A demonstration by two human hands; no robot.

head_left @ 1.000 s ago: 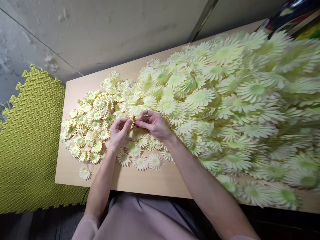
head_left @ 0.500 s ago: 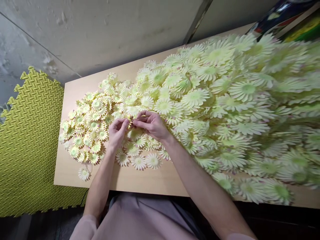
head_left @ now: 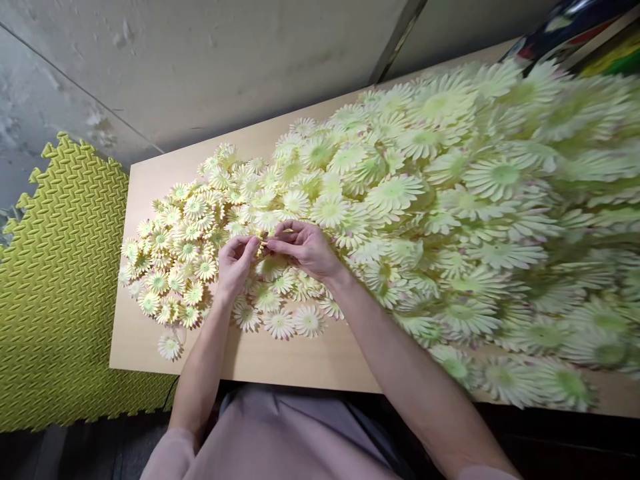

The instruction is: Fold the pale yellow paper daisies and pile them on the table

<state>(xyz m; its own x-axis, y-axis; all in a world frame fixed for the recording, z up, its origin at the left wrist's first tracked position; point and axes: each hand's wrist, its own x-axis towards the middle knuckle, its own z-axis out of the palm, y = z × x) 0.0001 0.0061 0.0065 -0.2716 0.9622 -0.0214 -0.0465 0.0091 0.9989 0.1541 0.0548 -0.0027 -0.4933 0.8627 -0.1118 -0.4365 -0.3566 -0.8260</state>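
A big heap of pale yellow-green fabric daisy flowers (head_left: pixel 400 200) covers most of a light wooden table (head_left: pixel 300 360). My left hand (head_left: pixel 234 261) and my right hand (head_left: pixel 306 249) meet over the left part of the heap, fingertips almost touching. Both hands pinch one small yellow flower piece (head_left: pixel 263 241) between thumbs and fingers. Smaller flat daisies (head_left: pixel 175 253) lie spread to the left of my hands.
A yellow-green foam floor mat (head_left: pixel 55 287) lies left of the table. A grey concrete wall (head_left: pixel 200 60) runs behind it. Dark, colourful objects (head_left: pixel 575 27) sit at the far right corner. A lone daisy (head_left: pixel 169 345) lies near the table's front left edge.
Both hands have stayed together on the small flower piece, with only slight finger movement. The view has shifted a little.
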